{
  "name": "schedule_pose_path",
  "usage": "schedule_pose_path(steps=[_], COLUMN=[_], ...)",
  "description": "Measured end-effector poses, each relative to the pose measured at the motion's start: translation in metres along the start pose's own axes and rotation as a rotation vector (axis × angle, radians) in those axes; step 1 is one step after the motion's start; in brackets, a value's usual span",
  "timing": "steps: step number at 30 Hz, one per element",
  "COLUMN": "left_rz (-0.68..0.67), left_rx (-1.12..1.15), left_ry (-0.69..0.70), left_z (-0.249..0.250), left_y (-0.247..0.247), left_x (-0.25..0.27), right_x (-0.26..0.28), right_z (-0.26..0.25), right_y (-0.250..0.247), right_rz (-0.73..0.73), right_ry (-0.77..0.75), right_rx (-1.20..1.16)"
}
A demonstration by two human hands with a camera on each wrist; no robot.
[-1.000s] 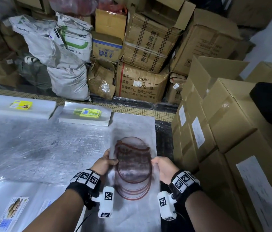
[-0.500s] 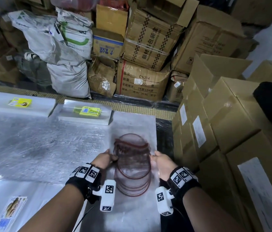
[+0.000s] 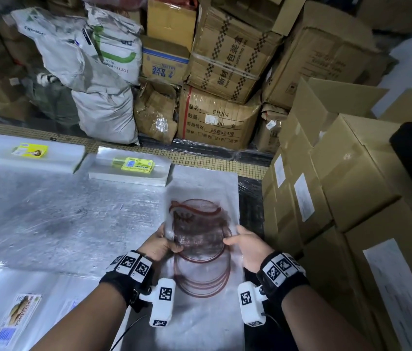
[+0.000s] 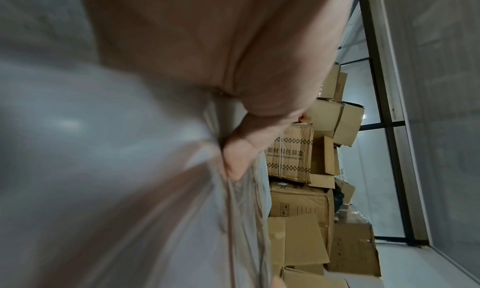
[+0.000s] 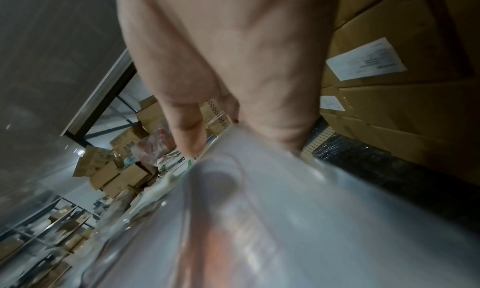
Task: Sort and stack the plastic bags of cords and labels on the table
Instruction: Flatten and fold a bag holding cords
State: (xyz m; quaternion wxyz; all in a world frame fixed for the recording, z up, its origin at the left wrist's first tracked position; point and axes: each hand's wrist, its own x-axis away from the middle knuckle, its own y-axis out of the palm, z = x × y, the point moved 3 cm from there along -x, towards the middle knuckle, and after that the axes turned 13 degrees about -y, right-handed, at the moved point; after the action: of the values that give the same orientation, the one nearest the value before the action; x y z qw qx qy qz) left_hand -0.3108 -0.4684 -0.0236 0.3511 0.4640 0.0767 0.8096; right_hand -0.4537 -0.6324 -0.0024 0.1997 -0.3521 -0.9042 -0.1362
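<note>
Head view: the left hand (image 3: 158, 245) and right hand (image 3: 248, 245) are gripping opposite side edges of a clear plastic bag (image 3: 201, 198) holding coiled reddish-brown cords (image 3: 200, 239), thumbs lying on top; the bag is sitting over a pile of similar bags at the right end of the table (image 3: 60, 224). Two stacks with yellow labels (image 3: 136, 164) are lying at the far edge (cartons and sacks beyond). Left wrist view: fingers (image 4: 237, 159) are pinching gathered plastic. Right wrist view: the thumb (image 5: 187, 128) is pressing onto the blurred bag (image 5: 259, 210), the other fingers curling under its edge.
</note>
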Motion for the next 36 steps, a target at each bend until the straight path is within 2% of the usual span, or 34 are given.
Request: schedule_pose_path(steps=[2, 5, 7, 8, 10, 12, 13, 17, 20, 22, 28, 30, 33, 36], left_rz=[-0.023, -0.057, -0.085, -0.106, -0.144, -0.145, -0.157, -0.194, -0.138, -0.186, -0.247, -0.267, -0.258, -0.197], left_rx=[-0.024, 0.018, 0.087, 0.124, 0.143, 0.063, 0.029, -0.087, -0.084, -0.049, 0.122, 0.105, 0.032, -0.073], left_ry=[0.04, 0.104, 0.092, 0.062, -0.084, -0.21, -0.221, -0.199, -0.092, -0.037, -0.144, -0.146, -0.073, -0.043], left_z=[0.005, 0.015, 0.021, 0.023, 0.023, 0.015, 0.012, -0.002, -0.003, -0.003, -0.014, -0.012, -0.009, -0.013], left_y=[0.003, 0.008, 0.01, 0.01, 0.012, 0.012, 0.011, 0.003, -0.002, -0.003, -0.005, 0.0, 0.007, 0.004], left_x=[0.001, 0.004, 0.007, 0.009, 0.011, 0.013, 0.014, 0.016, 0.015, 0.017, 0.018, 0.021, 0.025, 0.014], right_x=[-0.003, -0.006, -0.003, -0.005, -0.004, -0.003, -0.004, -0.002, -0.004, -0.003, -0.002, -0.007, -0.012, -0.012], right_z=[0.001, -0.001, -0.008, -0.01, -0.012, -0.011, -0.009, -0.003, 0.003, 0.004, 0.011, 0.016, 0.019, 0.019], right_y=[-0.002, 0.0, -0.001, -0.002, -0.002, -0.001, -0.002, -0.005, -0.005, -0.004, -0.011, -0.014, -0.014, -0.014], right_rz=[-0.067, -0.064, -0.086, -0.091, -0.098, -0.097, -0.089, -0.019, 0.008, 0.037, 0.041, 0.061, 0.079, 0.08], right_ry=[-0.045, -0.132, -0.148, -0.15, -0.155, -0.137, -0.129, -0.081, -0.029, 0.005, 0.05, 0.035, 0.026, 0.019], right_rx=[0.059, 0.058, 0.045, 0.048, 0.09, 0.116, 0.121, 0.082, 0.051, -0.004, -0.011, 0.008, 0.038, 0.058])
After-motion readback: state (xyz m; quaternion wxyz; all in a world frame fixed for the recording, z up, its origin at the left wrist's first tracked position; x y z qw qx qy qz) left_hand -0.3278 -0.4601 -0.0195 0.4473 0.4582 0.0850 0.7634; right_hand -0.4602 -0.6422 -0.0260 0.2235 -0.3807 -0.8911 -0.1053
